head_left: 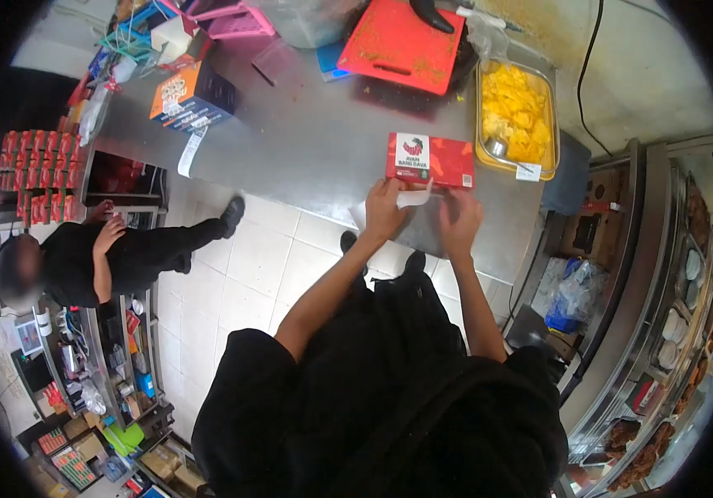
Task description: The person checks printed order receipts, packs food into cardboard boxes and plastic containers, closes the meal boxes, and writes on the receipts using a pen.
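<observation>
A red food box point(449, 159) with a white label panel lies on the steel table close to its front edge. Just in front of it, my left hand point(385, 211) is closed on a white paper strip point(414, 198), whose curled end sticks out toward the right. My right hand point(460, 219) is at the box's front right side, with its fingers bent together; whatever they may pinch is too small to make out. To the right of the box sits a tray of yellow food point(516, 104) with a metal scoop point(496, 148) in it.
A red cutting board point(402, 46) lies at the back of the steel table point(290, 133). An orange and blue box point(193, 98) with a paper slip point(192, 153) stands left. Another person point(74, 257) stands at the left by stacked red boxes point(39, 170). A food display case point(680, 332) is at right.
</observation>
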Motion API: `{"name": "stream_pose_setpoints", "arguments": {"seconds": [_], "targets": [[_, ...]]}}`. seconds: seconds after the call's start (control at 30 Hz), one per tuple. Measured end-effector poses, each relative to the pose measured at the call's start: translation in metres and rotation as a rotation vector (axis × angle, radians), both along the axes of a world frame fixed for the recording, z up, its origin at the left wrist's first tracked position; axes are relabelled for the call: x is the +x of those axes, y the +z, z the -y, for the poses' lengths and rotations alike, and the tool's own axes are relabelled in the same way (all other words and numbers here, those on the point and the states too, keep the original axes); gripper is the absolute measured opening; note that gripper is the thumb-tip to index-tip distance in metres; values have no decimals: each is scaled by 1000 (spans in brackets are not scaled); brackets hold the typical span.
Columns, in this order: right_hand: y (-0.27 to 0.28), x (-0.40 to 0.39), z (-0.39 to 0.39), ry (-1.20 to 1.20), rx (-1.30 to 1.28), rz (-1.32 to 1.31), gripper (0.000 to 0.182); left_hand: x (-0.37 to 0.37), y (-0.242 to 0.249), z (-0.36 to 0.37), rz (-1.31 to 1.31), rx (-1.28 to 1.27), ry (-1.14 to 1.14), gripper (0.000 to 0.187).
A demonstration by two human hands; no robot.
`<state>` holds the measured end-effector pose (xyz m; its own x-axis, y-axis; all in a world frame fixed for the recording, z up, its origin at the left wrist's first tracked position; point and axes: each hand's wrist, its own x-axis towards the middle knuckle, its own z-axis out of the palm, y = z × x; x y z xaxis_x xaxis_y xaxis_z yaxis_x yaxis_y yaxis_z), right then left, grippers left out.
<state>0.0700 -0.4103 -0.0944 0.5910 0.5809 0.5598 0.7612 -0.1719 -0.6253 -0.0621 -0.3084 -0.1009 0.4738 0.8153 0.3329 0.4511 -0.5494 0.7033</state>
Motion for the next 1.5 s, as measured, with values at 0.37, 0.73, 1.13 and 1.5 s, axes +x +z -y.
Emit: {"name": "stream_pose_setpoints", "arguments": {"seconds": [0.37,0.73,1.13,1.5], "targets": [[-51,58,-28,91,-387,-762,27,-164,-39,-177,7,-686,-22,28],[-14,-101,-191,-56,-36,-973,24,-193,-54,-196,-299,257,-49,24],[16,-117,-248,-243,-525,-249,22,-190,-39,-280,113,115,191,10],[53,-18,-339,7,-503,-280,29,-157,-40,-448,-356,338,-235,27]]}}
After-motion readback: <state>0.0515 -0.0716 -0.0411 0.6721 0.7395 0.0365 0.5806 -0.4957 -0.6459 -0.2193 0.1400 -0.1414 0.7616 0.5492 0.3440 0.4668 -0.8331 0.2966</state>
